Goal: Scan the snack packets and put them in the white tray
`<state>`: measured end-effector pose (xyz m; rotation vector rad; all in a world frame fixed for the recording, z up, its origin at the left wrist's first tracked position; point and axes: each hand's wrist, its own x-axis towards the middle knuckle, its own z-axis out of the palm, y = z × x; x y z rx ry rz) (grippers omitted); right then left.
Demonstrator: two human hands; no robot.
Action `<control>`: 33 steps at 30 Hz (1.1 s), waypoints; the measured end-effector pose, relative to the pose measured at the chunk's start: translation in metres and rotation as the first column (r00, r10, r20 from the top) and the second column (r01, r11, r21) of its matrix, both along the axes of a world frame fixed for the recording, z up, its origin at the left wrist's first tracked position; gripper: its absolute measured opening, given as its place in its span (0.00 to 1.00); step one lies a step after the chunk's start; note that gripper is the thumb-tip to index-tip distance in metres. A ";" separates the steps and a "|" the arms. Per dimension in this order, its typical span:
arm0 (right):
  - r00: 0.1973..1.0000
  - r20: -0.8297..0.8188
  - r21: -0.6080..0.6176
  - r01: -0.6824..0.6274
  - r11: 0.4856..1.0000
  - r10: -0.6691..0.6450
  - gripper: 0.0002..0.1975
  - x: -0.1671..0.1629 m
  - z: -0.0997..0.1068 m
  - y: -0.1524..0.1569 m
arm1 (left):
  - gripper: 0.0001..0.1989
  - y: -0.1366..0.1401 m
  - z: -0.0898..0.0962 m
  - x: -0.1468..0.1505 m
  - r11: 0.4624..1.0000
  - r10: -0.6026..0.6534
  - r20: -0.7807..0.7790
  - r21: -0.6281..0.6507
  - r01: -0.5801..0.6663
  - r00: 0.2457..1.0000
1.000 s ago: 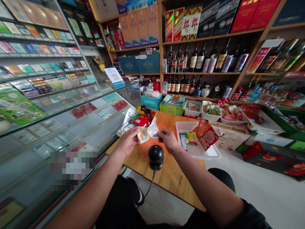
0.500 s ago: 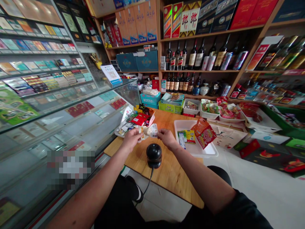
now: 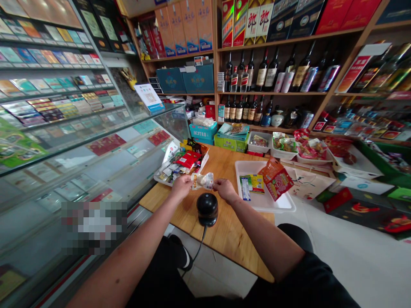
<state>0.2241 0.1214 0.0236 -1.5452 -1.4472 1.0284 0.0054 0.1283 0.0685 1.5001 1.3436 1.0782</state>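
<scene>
A small, pale, partly see-through snack packet (image 3: 203,180) is stretched between my two hands. My left hand (image 3: 182,187) pinches its left end, and my right hand (image 3: 225,189) pinches the right end. Just below the packet, a black round-headed scanner (image 3: 207,208) stands on the wooden table (image 3: 183,214), its cable running down over the front edge. Beyond my left hand lies a white tray (image 3: 159,178) heaped with packets, a red packet (image 3: 189,160) on top. Right of my right hand, a white bin (image 3: 279,206) holds an orange-red packet (image 3: 276,179) and a yellow-green packet (image 3: 255,183).
A glass display counter (image 3: 122,149) runs along the left side. Shelves with wine bottles (image 3: 261,72) and boxes rise behind the table. Several white trays of snacks (image 3: 284,143) sit at the back right, near a green crate (image 3: 385,160).
The pale packet has turned and been pulled straighter between my hands. Both hands still hold its ends, the right one slightly lower. The view has shifted a little.
</scene>
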 end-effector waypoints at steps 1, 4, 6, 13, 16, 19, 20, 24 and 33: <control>1.000 0.000 -0.004 0.001 1.000 -0.001 0.07 0.000 -0.002 0.001 | 0.11 0.001 -0.001 0.001 1.000 0.006 -0.008 -0.002 -0.006 1.000; 1.000 0.000 -0.011 0.011 1.000 -0.011 0.08 0.001 -0.006 0.002 | 0.09 0.003 -0.005 0.001 1.000 0.022 -0.028 -0.008 -0.022 0.999; 1.000 -0.001 -0.021 0.016 1.000 -0.016 0.09 0.001 -0.008 0.002 | 0.08 0.005 -0.008 0.001 1.000 0.025 -0.036 -0.011 -0.025 0.999; 1.000 -0.015 -0.051 0.015 0.999 -0.016 0.07 -0.002 -0.009 -0.001 | 0.06 0.008 -0.014 -0.001 1.000 0.011 -0.043 -0.020 -0.012 0.999; 1.000 -0.016 -0.053 0.019 0.998 -0.020 0.07 -0.002 -0.007 -0.003 | 0.06 0.009 -0.016 -0.001 1.000 0.013 -0.051 -0.022 -0.014 0.999; 0.999 -0.006 -0.046 0.039 0.998 -0.040 0.06 -0.001 -0.006 -0.004 | 0.07 0.010 -0.018 -0.001 1.000 0.017 -0.062 -0.020 -0.018 0.998; 0.999 -0.002 -0.044 0.045 0.998 -0.045 0.06 0.000 -0.007 -0.003 | 0.07 0.010 -0.018 -0.001 1.000 0.016 -0.063 -0.017 -0.017 0.998; 0.999 -0.002 -0.052 0.035 0.998 -0.036 0.07 0.002 -0.009 -0.001 | 0.08 0.012 -0.018 0.003 1.000 0.002 -0.054 -0.011 -0.002 0.999; 0.997 0.001 0.014 0.079 0.997 -0.079 0.10 0.018 0.001 0.001 | 0.08 0.026 -0.003 0.022 0.999 -0.033 -0.064 0.025 0.035 0.997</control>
